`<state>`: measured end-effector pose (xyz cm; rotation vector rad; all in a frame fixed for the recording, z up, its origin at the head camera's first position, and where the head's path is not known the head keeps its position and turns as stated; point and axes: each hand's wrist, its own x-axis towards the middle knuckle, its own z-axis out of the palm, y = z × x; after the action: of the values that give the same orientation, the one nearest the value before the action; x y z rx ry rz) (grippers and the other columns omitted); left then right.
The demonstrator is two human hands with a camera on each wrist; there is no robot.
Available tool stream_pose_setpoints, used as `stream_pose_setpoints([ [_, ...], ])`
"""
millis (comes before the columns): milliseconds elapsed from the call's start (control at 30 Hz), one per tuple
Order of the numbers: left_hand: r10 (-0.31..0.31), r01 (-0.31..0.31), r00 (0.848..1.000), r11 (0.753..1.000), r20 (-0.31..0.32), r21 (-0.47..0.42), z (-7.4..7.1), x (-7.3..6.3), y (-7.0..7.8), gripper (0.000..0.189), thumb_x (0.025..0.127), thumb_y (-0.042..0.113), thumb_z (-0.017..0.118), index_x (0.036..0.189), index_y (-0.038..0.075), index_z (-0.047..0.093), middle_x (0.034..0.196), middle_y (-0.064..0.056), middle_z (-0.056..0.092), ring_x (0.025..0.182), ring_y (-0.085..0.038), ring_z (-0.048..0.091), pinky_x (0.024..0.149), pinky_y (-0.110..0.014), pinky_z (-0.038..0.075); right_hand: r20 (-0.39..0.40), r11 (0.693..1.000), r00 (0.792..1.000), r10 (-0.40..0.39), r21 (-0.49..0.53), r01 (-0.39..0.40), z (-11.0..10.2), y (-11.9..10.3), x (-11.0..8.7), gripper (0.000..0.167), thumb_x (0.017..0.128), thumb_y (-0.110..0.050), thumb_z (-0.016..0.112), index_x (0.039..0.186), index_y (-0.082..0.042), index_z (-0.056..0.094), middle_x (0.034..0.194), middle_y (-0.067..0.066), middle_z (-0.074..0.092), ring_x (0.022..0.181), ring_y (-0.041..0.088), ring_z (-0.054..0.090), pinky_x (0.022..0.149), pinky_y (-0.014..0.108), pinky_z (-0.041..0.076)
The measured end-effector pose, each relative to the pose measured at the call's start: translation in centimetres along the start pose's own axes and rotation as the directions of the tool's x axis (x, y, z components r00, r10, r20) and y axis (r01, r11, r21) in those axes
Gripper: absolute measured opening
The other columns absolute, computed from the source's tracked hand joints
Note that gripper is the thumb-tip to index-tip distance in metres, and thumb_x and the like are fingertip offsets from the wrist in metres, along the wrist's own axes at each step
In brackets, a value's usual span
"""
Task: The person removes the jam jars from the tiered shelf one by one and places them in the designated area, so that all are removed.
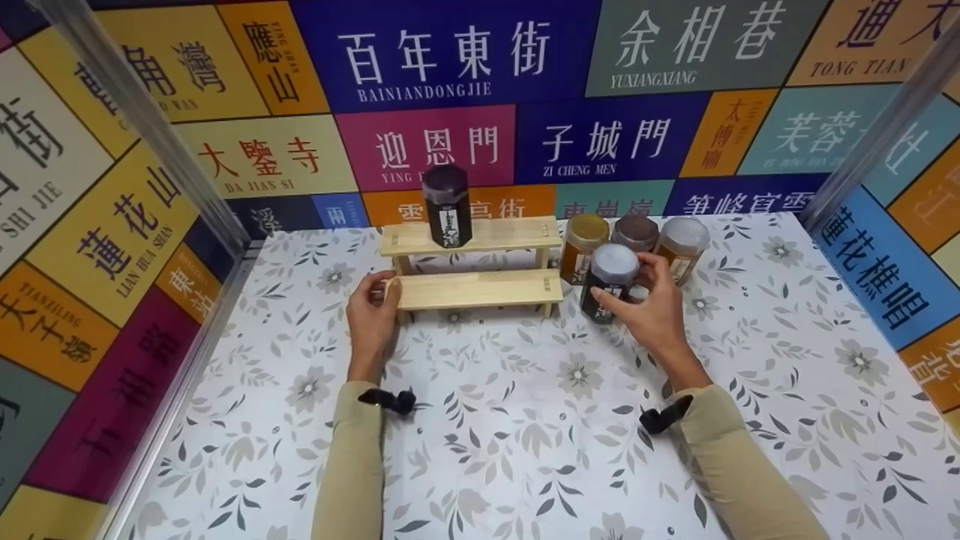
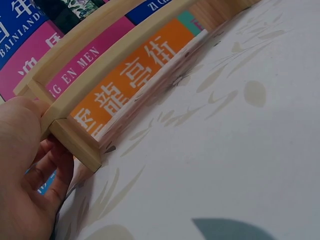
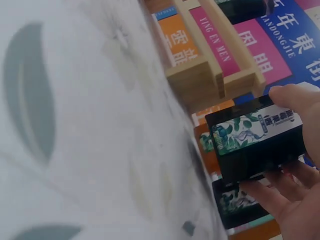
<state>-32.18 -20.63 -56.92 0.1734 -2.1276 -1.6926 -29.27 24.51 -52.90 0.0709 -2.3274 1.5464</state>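
Note:
A two-step wooden rack [image 1: 480, 291] stands near the back of the table. My left hand [image 1: 373, 301] grips the left end of its lower step, thumb on top and fingers beneath in the left wrist view [image 2: 37, 165]. My right hand [image 1: 654, 304] holds a dark jar [image 1: 609, 285] with a pale lid, between thumb and fingers, just right of the rack. The right wrist view shows a leafy label on this jar [image 3: 260, 135]. Another dark jar [image 1: 448, 210] with a dark lid sits on the upper step, left of its middle.
Behind the held jar stand an amber jar with a yellow lid [image 1: 585, 244], a brown-lidded jar [image 1: 636, 231] and a white-lidded jar [image 1: 681, 244]. A flower-patterned cloth [image 1: 510, 420] covers the table. Printed panels [image 1: 442, 52] rise at the back and sides.

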Motion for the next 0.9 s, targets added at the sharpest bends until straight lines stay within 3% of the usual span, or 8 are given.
stream_pose_setpoints([
  [400, 0.006, -0.006, 1.0, 1.0, 0.012, -0.019, 0.0, -0.07, -0.01, 0.025, 0.105, 0.024, 0.074, 0.127, 0.013, 0.077, 0.109, -0.01, 0.07, 0.091, -0.024, 0.063, 0.071, -0.024, 0.052, 0.043, 0.999, 0.999, 0.01, -0.046, -0.008, 0.44, 1.28, 0.18, 0.091, 0.088, -0.035, 0.093, 0.155, -0.009, 0.039, 0.152, 0.021, 0.055, 0.141, 0.036, 0.056, 0.121, 0.056, 0.044],
  [900, -0.023, 0.023, 1.0, 0.999, 0.018, -0.035, 0.12, -0.13, 0.09, 0.027, 0.105, 0.028, 0.073, 0.128, 0.013, 0.076, 0.111, -0.011, 0.068, 0.087, -0.023, 0.06, 0.067, -0.024, 0.049, 0.019, 0.997, 0.999, 0.041, -0.06, -0.04, 0.82, 0.81, 0.04, 0.093, 0.087, -0.037, 0.094, 0.157, -0.011, 0.038, 0.153, 0.022, 0.055, 0.142, 0.037, 0.056, 0.121, 0.056, 0.045],
])
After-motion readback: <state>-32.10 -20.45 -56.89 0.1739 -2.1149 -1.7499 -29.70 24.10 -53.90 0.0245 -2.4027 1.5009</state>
